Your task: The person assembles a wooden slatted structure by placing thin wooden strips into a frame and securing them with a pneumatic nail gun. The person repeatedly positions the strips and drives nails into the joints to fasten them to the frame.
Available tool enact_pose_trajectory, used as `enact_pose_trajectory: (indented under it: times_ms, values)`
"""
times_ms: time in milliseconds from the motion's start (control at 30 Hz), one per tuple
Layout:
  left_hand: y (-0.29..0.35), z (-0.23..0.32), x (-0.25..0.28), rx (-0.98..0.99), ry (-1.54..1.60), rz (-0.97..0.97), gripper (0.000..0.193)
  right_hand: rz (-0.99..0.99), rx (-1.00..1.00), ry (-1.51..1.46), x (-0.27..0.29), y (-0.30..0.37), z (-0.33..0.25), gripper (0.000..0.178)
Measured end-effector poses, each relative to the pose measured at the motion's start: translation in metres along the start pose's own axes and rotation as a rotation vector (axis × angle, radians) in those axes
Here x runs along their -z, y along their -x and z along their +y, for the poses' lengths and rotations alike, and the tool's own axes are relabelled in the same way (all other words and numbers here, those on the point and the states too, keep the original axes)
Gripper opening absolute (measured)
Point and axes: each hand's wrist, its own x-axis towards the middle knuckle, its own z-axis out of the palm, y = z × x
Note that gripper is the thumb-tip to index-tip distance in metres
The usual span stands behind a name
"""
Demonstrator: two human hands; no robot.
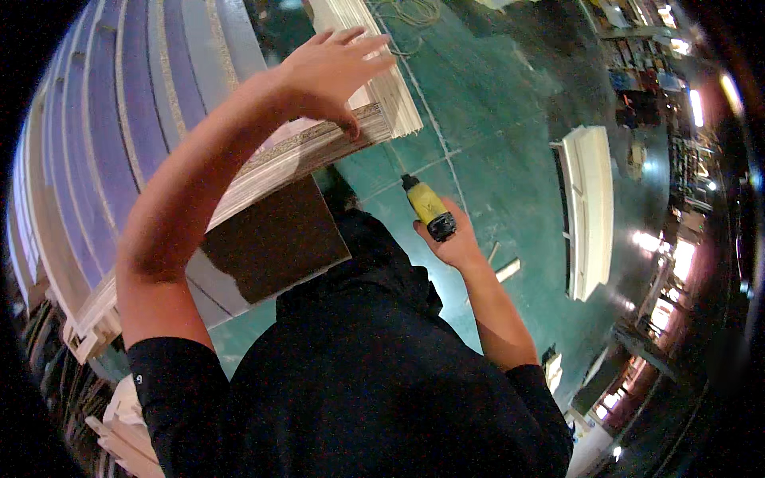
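My left hand [339,68] reaches across the corner of a stack of pale wooden panels [295,163], its fingers spread and its thumb by the stack's edge. Whether the palm presses on the wood, I cannot tell. In my right hand [460,243] is a yellow and black power drill [429,204], held by its grip beside the stack. The drill's black nose points away from me, towards the panel corner, with a gap of floor between them. A thin bit seems to extend from it, but it is blurred.
Long bluish-purple strips [100,119] run along the left. A dark brown board [275,239] sits below the stack's near edge. On the green floor [494,103], a long cream panel stack [591,211] lies at the right, a small offcut [508,270] nearer me.
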Motion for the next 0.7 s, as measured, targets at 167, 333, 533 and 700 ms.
enact_pose_trajectory:
  times_ms: [167,333,533,700]
  values:
    - [0.079,0.053,0.027,0.467,0.22,-0.113,0.076,-0.171,-0.166,0.264,-0.034,0.01,0.102,0.05]
    - [0.191,0.099,0.023,0.645,0.118,0.316,0.066,-0.226,-0.213,0.17,-0.092,0.033,0.211,0.047]
    - [0.363,0.151,0.052,0.898,-0.1,0.424,0.053,-0.455,-0.407,0.391,-0.153,0.065,0.286,0.039]
    - [0.576,0.152,0.035,1.384,-0.275,0.557,0.053,-0.618,-0.433,0.616,-0.259,0.098,0.368,0.04]
